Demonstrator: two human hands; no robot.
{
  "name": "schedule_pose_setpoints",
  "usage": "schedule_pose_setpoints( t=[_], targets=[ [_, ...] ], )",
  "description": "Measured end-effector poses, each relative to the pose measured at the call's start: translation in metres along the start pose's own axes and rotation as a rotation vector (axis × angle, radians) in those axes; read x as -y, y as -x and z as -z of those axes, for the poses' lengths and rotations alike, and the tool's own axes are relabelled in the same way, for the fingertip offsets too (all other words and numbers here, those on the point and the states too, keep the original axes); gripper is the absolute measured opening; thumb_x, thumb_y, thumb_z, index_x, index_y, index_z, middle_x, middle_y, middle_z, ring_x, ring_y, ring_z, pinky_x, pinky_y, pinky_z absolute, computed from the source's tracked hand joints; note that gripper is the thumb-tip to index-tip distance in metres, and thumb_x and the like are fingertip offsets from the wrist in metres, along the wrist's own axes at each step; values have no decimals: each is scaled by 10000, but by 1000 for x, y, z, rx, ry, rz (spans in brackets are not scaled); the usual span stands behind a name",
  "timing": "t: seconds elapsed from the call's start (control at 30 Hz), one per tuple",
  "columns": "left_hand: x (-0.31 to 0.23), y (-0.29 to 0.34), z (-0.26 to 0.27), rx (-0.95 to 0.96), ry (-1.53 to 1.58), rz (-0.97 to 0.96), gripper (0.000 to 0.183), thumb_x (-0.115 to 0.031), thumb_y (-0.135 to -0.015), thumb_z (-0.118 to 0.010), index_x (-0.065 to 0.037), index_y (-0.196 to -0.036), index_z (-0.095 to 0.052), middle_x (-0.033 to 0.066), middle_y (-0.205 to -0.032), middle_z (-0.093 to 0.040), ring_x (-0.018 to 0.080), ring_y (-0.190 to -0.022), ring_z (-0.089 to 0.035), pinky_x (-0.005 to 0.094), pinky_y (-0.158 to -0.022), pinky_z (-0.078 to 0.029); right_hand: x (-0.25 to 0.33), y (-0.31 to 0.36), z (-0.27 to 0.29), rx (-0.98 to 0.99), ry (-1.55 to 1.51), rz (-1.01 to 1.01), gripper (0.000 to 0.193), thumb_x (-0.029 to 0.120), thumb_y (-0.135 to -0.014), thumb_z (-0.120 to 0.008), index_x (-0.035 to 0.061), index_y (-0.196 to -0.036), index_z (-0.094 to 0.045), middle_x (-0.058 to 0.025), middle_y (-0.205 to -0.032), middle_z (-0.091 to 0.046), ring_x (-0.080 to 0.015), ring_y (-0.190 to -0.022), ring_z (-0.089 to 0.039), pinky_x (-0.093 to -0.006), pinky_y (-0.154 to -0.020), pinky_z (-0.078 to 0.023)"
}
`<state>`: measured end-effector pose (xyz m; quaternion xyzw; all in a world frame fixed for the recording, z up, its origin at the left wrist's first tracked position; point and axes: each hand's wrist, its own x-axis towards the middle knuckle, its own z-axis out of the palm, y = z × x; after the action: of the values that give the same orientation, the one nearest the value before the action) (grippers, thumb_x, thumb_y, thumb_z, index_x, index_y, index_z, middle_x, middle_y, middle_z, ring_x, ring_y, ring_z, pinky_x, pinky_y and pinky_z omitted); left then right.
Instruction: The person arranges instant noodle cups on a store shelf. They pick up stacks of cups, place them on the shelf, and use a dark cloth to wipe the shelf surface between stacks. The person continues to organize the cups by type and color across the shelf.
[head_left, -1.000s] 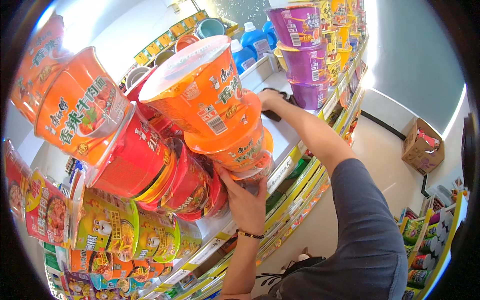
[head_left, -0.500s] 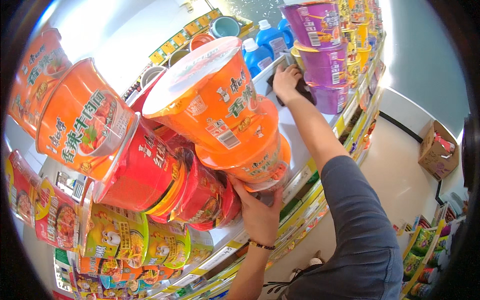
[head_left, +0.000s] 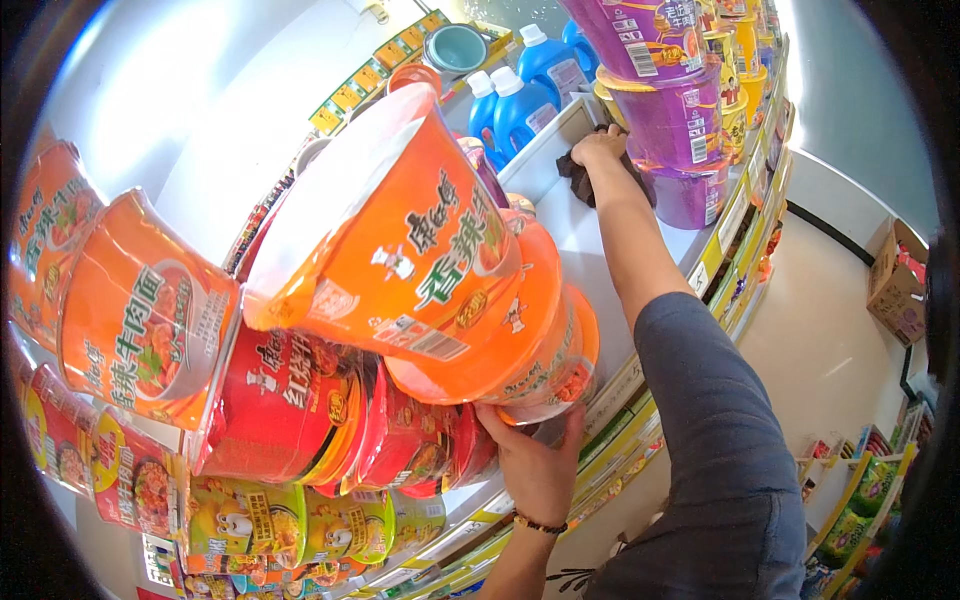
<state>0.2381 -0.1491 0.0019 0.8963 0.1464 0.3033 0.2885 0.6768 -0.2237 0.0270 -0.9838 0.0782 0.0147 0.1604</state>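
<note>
My left hand [head_left: 537, 468], a beaded bracelet at its wrist, is closed around the base of a leaning stack of orange instant noodle tubs. The top tub [head_left: 425, 255] tilts left, its pale lid facing up and left. Beneath it a lower tub [head_left: 560, 345] is partly covered. Farther off, my right hand [head_left: 600, 147] presses a dark cloth [head_left: 582, 182] against the white shelf [head_left: 585, 235]; its fingers are bent over the cloth. Purple noodle tubs [head_left: 690, 125] stand stacked just right of that hand.
Red noodle tubs [head_left: 285, 405] and another orange tub [head_left: 150, 315] crowd the left side. Green noodle tubs [head_left: 245, 520] sit on a lower level. Blue detergent bottles [head_left: 522, 110] stand behind a white divider. A cardboard box [head_left: 898, 285] lies at the far right.
The orange stack leans farther left, with my left hand still at its base. My right hand and the cloth have shifted slightly on the shelf. The whole view has moved a little.
</note>
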Motion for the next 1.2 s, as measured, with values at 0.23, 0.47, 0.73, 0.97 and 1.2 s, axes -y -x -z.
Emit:
schedule_pose_setpoints(
  t=[0.23,0.47,0.73,0.97,1.2],
  targets=[
    [-3,1,-1,-44,-34,-72,1062,-258,-701,-777,80,-1359,-15,368,-1199,-434,467,-1067,-506,435,-851,-450,-3,-5,9,77,-75,61,492,279,-827,-464,126,-1293,-503,-57,-1332,-483,-272,-1308,-290,-405,-1012,-242],
    [1,1,-2,-2,46,21,1058,-273,-700,-774,75,-1361,-25,363,-1215,-427,466,-1083,-495,440,-860,-446,-4,-4,-3,-92,-49,118,422,231,-870,-420,88,-1259,-496,-79,-1277,-531,-277,-1256,-368,-431,-977,-286],
    [-9,0,2,-2,18,9,1048,-187,-708,-760,-21,-1400,9,300,-1142,-521,386,-982,-589,413,-815,-490,-15,25,11,35,17,269,414,221,-852,-409,98,-1226,-537,-104,-1293,-517,-320,-1268,-371,-461,-1005,-306],
    [-11,0,3,-40,25,-43,1016,-220,-729,-740,-36,-1410,-8,316,-1179,-494,412,-1027,-559,438,-825,-476,-8,63,14,211,-132,263,570,542,-664,-519,197,-1098,-651,-55,-1241,-564,-246,-1109,-549,-407,-926,-407],
    [-20,1,6,-77,49,-98,997,-219,-739,-735,-57,-1421,-26,291,-1161,-516,401,-1012,-569,430,-813,-471,-9,92,3,143,-45,517,363,211,-583,-708,132,-938,-694,-102,-1047,-655,-231,-974,-628,-340,-797,-498]
  ],
)
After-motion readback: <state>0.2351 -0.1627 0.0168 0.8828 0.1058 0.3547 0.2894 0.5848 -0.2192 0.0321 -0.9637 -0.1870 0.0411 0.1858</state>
